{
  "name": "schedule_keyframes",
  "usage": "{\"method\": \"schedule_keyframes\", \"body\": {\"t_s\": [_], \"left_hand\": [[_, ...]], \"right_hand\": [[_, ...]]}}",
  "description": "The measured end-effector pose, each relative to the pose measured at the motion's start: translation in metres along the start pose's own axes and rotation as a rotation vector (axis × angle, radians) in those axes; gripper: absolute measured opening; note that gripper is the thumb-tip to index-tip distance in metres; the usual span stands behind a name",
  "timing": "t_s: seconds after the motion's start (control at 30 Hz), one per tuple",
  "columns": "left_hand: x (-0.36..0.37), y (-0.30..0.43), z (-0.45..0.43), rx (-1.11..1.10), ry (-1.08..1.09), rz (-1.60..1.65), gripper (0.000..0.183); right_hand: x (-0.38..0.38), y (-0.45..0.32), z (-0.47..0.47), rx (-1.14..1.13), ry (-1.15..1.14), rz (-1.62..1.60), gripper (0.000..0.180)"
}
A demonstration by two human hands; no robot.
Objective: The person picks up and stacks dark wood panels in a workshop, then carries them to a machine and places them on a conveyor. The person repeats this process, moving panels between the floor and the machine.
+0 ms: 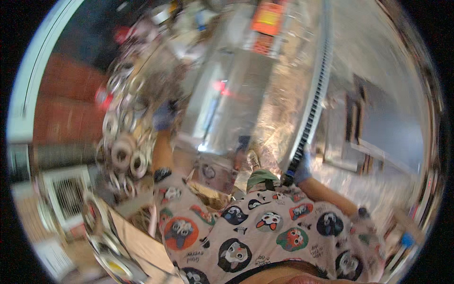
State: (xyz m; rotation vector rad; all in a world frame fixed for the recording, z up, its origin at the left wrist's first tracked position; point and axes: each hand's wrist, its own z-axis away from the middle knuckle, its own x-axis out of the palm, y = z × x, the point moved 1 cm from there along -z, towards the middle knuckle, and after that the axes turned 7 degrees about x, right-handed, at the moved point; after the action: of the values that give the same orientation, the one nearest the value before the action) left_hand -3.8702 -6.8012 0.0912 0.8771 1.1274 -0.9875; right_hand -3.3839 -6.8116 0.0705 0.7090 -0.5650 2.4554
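Observation:
My left hand [165, 115] wears a blue-grey glove and is blurred. It is between a heap of pale rolls [122, 154] and a long shiny metal casing [227, 96]; whether its fingers hold anything is hidden by the blur. My right hand [303, 168], also in a pale blue glove, is against the near end of a long pale strip [314, 106] with a row of black slots or rollers. That strip runs away from me to the top of the view. How the right fingers close on it cannot be made out.
An orange and yellow label [267, 17] lies on the casing's far end. Reddish-brown panels [69, 96] stand at left. Near me at lower left is a cardboard box [142, 241] beside large rolls [113, 261]. My shoe [253, 159] is on the worn floor [275, 110].

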Motion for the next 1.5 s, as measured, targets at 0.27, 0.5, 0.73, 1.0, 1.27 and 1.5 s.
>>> {"method": "schedule_keyframes", "body": {"t_s": [0.27,0.5,0.73,1.0,1.27,1.5], "left_hand": [[0.011,-0.013,0.023,0.028,0.242,0.072,0.042],[-0.075,0.274,0.067,0.259,0.515,0.814,0.033],[0.091,0.599,0.079,0.310,-0.607,1.371,0.065],[0.141,0.716,0.043,-0.169,-0.426,1.405,0.042],[0.069,0.680,0.075,-0.244,-0.243,1.753,0.034],[0.004,0.504,0.049,-0.428,0.486,1.919,0.020]], "right_hand": [[-0.062,-0.017,-0.029,-0.099,0.224,0.677,0.048],[-0.182,-0.182,0.022,-0.132,0.306,0.612,0.031],[-0.307,-0.322,0.059,-0.163,0.403,0.034,0.027],[-0.410,-0.425,0.103,-0.276,0.401,-0.134,0.036],[-0.473,-0.521,0.098,-0.440,0.381,-0.280,0.057],[-0.472,-0.580,0.120,-0.613,0.426,-0.272,0.056]]}}
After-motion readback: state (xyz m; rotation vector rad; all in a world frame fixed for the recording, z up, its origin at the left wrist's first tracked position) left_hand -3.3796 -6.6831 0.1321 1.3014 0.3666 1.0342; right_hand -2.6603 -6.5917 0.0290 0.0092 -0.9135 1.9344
